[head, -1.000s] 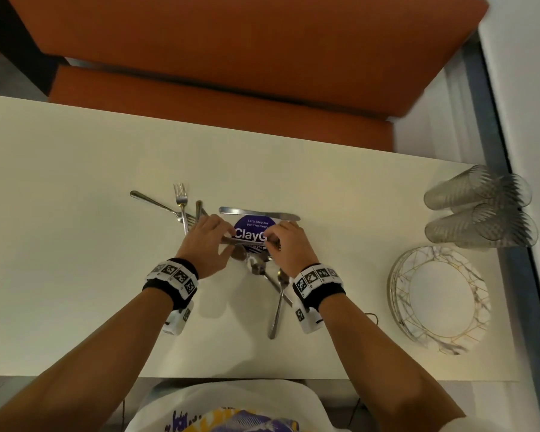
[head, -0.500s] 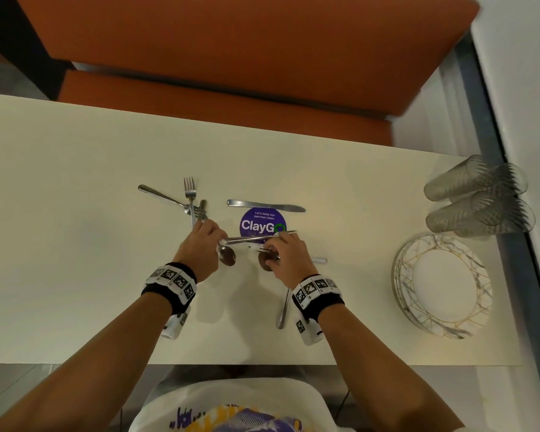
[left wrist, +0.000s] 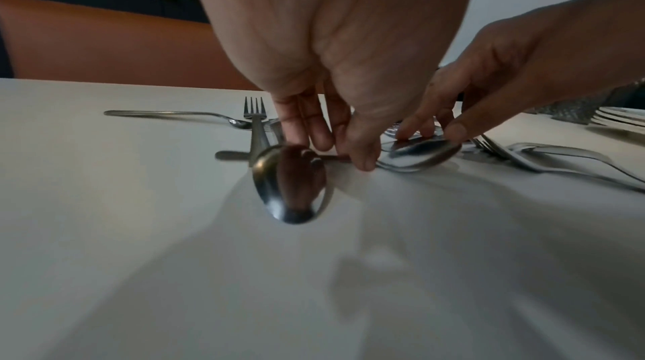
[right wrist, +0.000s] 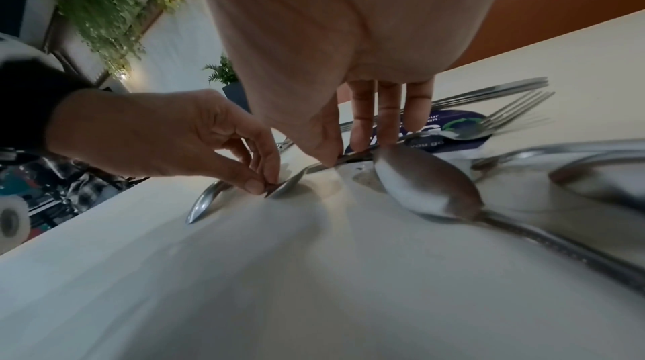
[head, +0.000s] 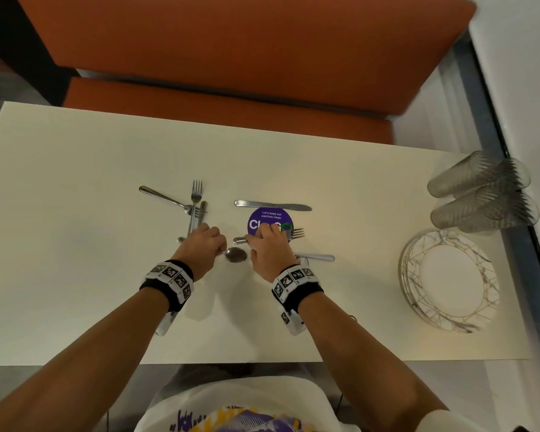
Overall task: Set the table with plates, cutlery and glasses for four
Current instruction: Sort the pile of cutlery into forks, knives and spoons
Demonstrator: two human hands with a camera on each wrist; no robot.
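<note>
Cutlery lies mid-table (head: 75, 275). Left hand (head: 205, 244) pinches a spoon (head: 236, 254); right hand (head: 270, 246) pinches a fork (head: 295, 233). Only the right wrist view shows 1 more spoon (right wrist: 426, 184) under that palm.

A round purple sticker (head: 270, 220) on the cream worktop (head: 75, 260) carries small white lines reading "Let's keep our pantries clean." Below them stands a large white word starting "Cl", its middle hidden by the right hand (head: 270, 251), ending in a green ring. The right wrist view shows "you go" on the sticker (right wrist: 450, 128).
</note>
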